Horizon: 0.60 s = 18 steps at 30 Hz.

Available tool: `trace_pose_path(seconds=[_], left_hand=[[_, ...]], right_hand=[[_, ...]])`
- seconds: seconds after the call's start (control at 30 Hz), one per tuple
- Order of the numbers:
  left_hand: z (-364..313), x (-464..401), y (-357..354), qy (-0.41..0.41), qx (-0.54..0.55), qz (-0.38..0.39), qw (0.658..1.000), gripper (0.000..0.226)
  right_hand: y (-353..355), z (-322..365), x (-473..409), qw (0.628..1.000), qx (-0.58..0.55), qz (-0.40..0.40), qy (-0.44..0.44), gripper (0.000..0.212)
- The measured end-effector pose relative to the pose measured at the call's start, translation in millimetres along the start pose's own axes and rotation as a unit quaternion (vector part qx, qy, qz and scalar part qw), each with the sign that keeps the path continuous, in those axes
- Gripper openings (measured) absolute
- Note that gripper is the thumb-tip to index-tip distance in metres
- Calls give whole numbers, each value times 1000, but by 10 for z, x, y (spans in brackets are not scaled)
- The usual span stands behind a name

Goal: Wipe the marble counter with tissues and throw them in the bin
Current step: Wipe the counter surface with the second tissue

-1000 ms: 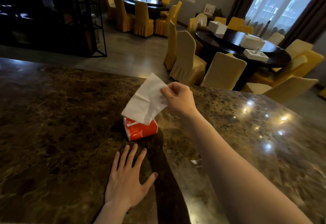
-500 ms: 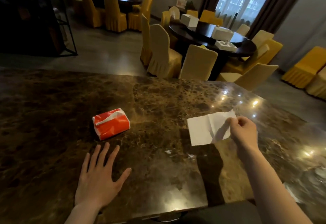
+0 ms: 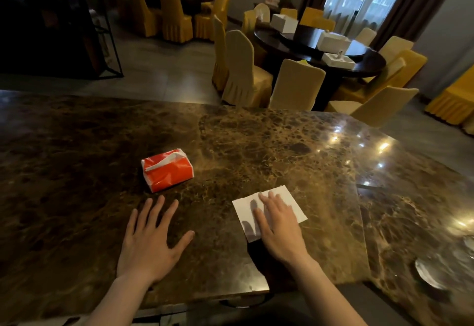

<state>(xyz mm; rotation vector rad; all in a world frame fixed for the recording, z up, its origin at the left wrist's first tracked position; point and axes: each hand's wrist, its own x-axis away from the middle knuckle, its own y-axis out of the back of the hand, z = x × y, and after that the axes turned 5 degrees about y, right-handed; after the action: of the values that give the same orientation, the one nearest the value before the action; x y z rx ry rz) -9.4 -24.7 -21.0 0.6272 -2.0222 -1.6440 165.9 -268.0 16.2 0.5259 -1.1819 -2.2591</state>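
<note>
A white tissue (image 3: 291, 201) lies spread flat on the brown marble counter (image 3: 256, 141), near its front edge. My right hand (image 3: 278, 225) rests palm down on the tissue with straight fingers, pressing it against the stone. My left hand (image 3: 151, 238) lies flat on the bare marble to the left, fingers spread, holding nothing. An orange tissue pack (image 3: 166, 170) with a white slit on top sits just beyond my left hand. No bin is in view.
The counter's front edge (image 3: 205, 297) is close to my body, with a notch below my right forearm. Beyond the counter stand a dark round dining table (image 3: 320, 43) with white boxes, chairs in cream and yellow covers (image 3: 243, 69), and a black metal shelf (image 3: 102, 30) at the left.
My right hand pulled the tissue from the pack, carried it to the right, then laid it down and flattened onto it. My left hand stayed flat on the counter.
</note>
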Motion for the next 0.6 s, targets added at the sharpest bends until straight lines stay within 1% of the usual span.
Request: trace_pose_path(seconds=[0.07,0.13,0.17,0.27,0.37,0.47,0.53,0.6], left_hand=[[-4,2,4,-2,-14,0,1000,96],[-20,21,1,-5,-29,-1,1000,95],[-32,25,7,-8,-27,-5,1000,95],[-43,27,37,-18,-8,-8,1000,95],[-55,15,52,-40,-11,-14,999,94],[-221,-56,55,-61,39,-23,997,92],[-429,-149,19,-87,49,-23,995,89],[-616,-232,-43,-101,50,-10,994,87]], right_hand=[[25,-67,-35,997,71,32,-16,53],[4,-102,-24,990,120,72,-9,51],[-21,-99,-7,988,132,77,-5,50],[-140,-25,49,987,143,77,14,51],[-274,124,94,984,151,77,59,54],[-367,231,129,978,166,85,89,55],[-367,208,140,976,173,93,93,56],[-275,77,98,980,164,91,59,57]])
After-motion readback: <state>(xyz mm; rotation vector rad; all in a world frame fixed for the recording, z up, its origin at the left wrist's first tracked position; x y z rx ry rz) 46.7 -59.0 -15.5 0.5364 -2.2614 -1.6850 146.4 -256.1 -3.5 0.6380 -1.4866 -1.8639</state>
